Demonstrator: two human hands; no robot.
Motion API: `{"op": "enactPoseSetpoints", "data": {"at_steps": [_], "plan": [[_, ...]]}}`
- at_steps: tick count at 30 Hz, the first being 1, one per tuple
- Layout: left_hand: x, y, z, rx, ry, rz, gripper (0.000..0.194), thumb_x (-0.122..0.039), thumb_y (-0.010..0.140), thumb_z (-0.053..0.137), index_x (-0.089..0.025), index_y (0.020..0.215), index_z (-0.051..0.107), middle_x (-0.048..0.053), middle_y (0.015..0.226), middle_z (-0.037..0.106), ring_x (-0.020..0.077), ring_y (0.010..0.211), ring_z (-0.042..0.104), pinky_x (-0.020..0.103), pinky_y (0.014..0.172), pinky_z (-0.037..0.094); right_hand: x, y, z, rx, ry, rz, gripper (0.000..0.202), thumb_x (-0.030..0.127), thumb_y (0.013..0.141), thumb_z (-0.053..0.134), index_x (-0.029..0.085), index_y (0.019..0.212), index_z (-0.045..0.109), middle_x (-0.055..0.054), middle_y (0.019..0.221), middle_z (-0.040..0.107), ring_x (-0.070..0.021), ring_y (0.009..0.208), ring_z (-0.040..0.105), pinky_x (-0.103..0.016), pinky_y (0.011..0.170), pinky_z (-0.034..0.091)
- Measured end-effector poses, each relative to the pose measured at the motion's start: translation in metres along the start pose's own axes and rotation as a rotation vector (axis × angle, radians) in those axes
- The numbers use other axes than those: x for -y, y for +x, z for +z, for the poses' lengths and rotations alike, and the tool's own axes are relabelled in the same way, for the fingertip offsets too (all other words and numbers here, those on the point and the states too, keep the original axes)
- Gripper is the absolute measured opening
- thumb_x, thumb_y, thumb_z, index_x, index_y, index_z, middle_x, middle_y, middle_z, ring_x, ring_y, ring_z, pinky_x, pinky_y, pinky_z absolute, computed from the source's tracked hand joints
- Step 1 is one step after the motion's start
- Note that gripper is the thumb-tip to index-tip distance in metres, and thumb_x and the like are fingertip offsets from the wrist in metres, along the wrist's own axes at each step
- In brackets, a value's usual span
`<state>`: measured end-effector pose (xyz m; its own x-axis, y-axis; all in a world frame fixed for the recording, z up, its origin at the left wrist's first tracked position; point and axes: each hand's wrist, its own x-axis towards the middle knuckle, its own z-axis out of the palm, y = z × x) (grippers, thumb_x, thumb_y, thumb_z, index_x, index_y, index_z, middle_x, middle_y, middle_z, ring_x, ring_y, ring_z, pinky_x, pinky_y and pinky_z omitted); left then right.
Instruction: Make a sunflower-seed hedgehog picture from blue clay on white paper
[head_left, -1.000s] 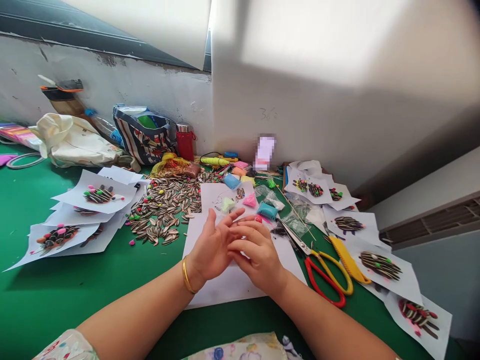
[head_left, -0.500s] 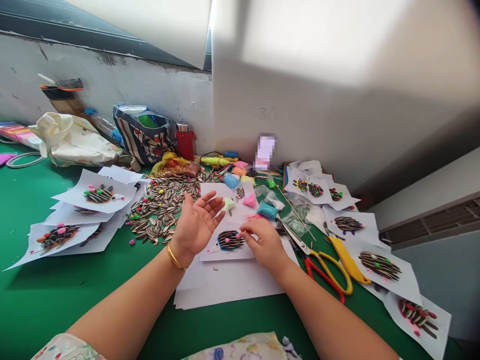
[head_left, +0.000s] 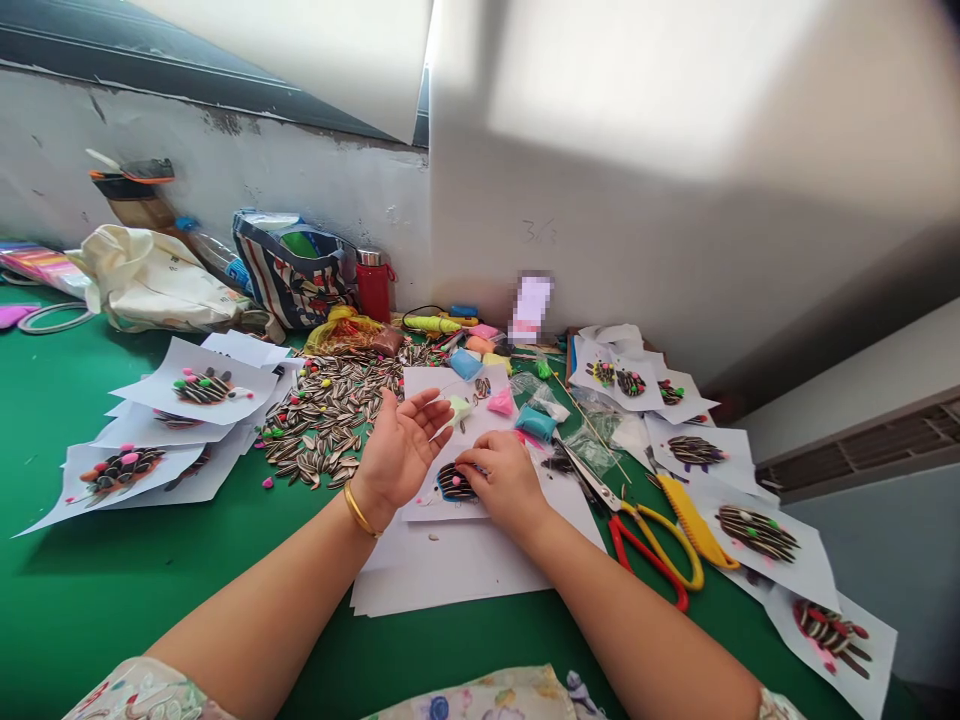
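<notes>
My left hand (head_left: 405, 450) is held palm up with its fingers spread, above the left side of a white sheet. Nothing shows on its palm. My right hand (head_left: 510, 482) is pinched over a hedgehog-like picture (head_left: 450, 488) made of striped sunflower seeds with a blue edge. Its fingertips touch or nearly touch the seeds, and whatever they pinch is hidden. One pink clay ball (head_left: 456, 482) shows on the seeds beside the fingers. The picture sheet (head_left: 431, 511) lies on a stack of white paper (head_left: 450, 580), where a loose seed (head_left: 433, 538) rests.
Loose sunflower seeds (head_left: 322, 430) are heaped left of the paper. Clay packets, including a blue one (head_left: 537, 422), lie behind my right hand. Scissors (head_left: 660, 545) and a yellow comb-like tool (head_left: 694, 520) are at right. Seed pictures flank both sides; a red bottle (head_left: 373, 290) stands behind.
My right hand has moved left and slightly down over the seed picture, covering its right part. My left hand stays spread, shifted only slightly in view.
</notes>
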<state>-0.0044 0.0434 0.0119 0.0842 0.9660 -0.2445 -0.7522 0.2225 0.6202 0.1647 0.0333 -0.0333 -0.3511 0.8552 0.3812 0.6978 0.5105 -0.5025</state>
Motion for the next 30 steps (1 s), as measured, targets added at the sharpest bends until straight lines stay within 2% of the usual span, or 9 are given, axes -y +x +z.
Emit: {"op": "enactPoseSetpoints", "data": {"at_steps": [11, 18, 30], "plan": [[0.002, -0.001, 0.002, -0.004, -0.011, -0.005, 0.058, -0.062, 0.094, 0.03, -0.017, 0.101, 0.066, 0.009, 0.093, 0.068, 0.0182, 0.089, 0.065, 0.031, 0.079, 0.053, 0.0, 0.001, 0.005, 0.028, -0.078, 0.0, 0.01, 0.026, 0.086, 0.068, 0.028, 0.086, 0.078, -0.002, 0.082, 0.06, -0.0171, 0.085, 0.051, -0.033, 0.08, 0.034], [0.002, -0.001, -0.001, 0.005, -0.016, -0.003, 0.057, -0.062, 0.094, 0.03, -0.018, 0.101, 0.066, 0.009, 0.093, 0.068, 0.0179, 0.088, 0.065, 0.031, 0.079, 0.053, -0.003, -0.001, 0.006, -0.005, -0.065, -0.054, 0.013, 0.025, 0.088, 0.066, 0.028, 0.092, 0.078, -0.003, 0.084, 0.063, -0.0181, 0.087, 0.052, -0.033, 0.079, 0.035], [0.0, 0.001, -0.004, 0.009, -0.042, -0.01, 0.056, -0.061, 0.095, 0.031, -0.018, 0.1, 0.066, 0.008, 0.09, 0.068, 0.0176, 0.086, 0.065, 0.032, 0.078, 0.053, -0.006, -0.01, 0.004, -0.04, -0.037, -0.103, 0.016, 0.024, 0.088, 0.063, 0.028, 0.09, 0.079, -0.004, 0.084, 0.064, -0.0181, 0.085, 0.053, -0.035, 0.079, 0.037]]}}
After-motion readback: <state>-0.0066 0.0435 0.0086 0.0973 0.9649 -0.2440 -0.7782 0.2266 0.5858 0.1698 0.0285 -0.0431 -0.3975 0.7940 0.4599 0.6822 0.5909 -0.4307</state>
